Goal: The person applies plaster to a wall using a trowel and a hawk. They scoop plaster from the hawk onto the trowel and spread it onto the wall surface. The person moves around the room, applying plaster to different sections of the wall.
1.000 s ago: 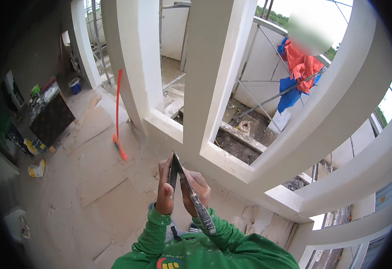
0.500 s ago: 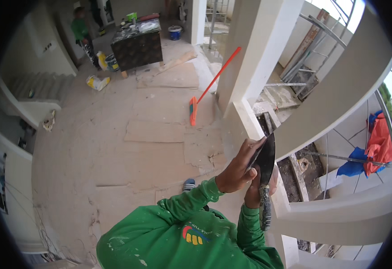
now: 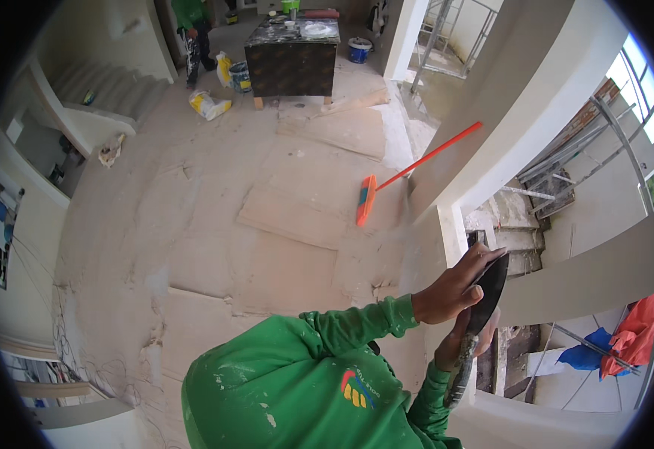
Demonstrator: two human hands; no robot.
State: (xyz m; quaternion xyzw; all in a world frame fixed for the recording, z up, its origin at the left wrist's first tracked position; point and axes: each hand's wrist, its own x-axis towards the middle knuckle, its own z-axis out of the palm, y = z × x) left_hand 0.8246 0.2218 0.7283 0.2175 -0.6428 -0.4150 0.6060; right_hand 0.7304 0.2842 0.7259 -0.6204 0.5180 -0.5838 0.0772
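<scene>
My left hand [image 3: 450, 292], at lower right, is closed at the edge of a dark flat metal blade [image 3: 491, 288], with the fingertips at its upper edge. My right hand [image 3: 458, 340], just below and partly hidden, grips a putty knife by its speckled, worn handle [image 3: 462, 370]. I cannot make out whether the dark metal is one blade or two held together. Both green sleeves are spattered with pale marks. A white pillar-edged opening [image 3: 454, 232] lies just beyond my hands.
An orange broom [image 3: 366, 200] leans by the pillar. At the back stand a dark counter [image 3: 289, 67], a blue bucket [image 3: 358, 50], yellow-white bags [image 3: 209, 105] and another person [image 3: 192, 41] in green. Cardboard [image 3: 289, 213] covers floor. Metal scaffolding [image 3: 619, 150] and red-blue tarps [image 3: 634, 333] are at right.
The view has swung left, bringing more room, the counter and the other person into sight. My hands and the blade now sit farther right in the picture, tilted rightward.
</scene>
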